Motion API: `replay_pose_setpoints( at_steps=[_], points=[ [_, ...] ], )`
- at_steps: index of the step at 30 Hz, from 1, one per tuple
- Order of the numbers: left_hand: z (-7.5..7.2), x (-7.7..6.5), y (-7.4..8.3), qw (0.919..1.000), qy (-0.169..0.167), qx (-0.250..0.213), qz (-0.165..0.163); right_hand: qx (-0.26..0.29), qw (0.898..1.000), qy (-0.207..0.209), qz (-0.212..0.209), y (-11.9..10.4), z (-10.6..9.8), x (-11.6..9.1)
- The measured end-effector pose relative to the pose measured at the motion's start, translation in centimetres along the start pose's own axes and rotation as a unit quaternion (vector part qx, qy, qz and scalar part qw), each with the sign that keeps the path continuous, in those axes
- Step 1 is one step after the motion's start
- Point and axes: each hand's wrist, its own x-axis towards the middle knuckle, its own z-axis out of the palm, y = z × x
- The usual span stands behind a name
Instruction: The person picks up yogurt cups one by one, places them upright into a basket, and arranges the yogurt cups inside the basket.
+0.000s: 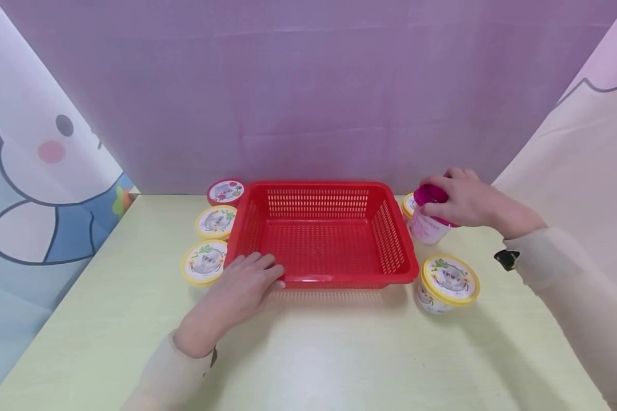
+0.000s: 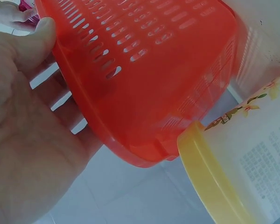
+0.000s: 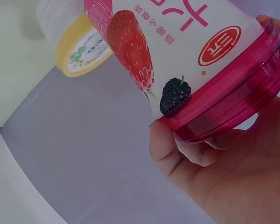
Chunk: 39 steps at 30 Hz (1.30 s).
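Observation:
My left hand (image 1: 244,288) grips the front left corner of a red plastic basket (image 1: 339,278). In the left wrist view the thumb lies along the rim of the basket (image 2: 144,93), with the fingers on the other side of it. On the right, my right hand (image 1: 465,200) holds a yogurt cup (image 1: 428,228) by its magenta lid from above. Up close in the right wrist view, the yogurt cup (image 3: 177,60) shows a strawberry and a blackberry, with thumb and fingers around its lid. Whether its base touches the table cannot be told.
Left of the basket stand a red-lidded tub (image 1: 225,192) and two yellow-lidded tubs (image 1: 216,221). A yellow-lidded tub (image 1: 449,279) stands at the basket's front right corner. Another yellow-lidded tub (image 1: 408,205) is partly hidden behind the yogurt cup. A purple cloth (image 1: 308,97) hangs behind the table.

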Motion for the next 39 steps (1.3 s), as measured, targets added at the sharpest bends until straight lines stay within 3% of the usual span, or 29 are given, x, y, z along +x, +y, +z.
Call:
replay_pose_setpoints(
  at_steps=[11,25,39],
  points=[
    [-0.3,0.0,0.2,0.9998,-0.012,0.008,-0.015,-0.016,1.000,0.002,-0.004,-1.4,-1.7,0.8],
    [0.1,-0.1,0.2,0.9995,0.006,0.022,-0.020,0.000,1.000,0.003,-0.014,-3.6,-2.6,1.6],
    [-0.1,-0.1,0.5,0.9991,-0.020,0.018,-0.032,-0.007,1.000,-0.008,-0.024,-5.8,-2.5,3.1]
  ],
)
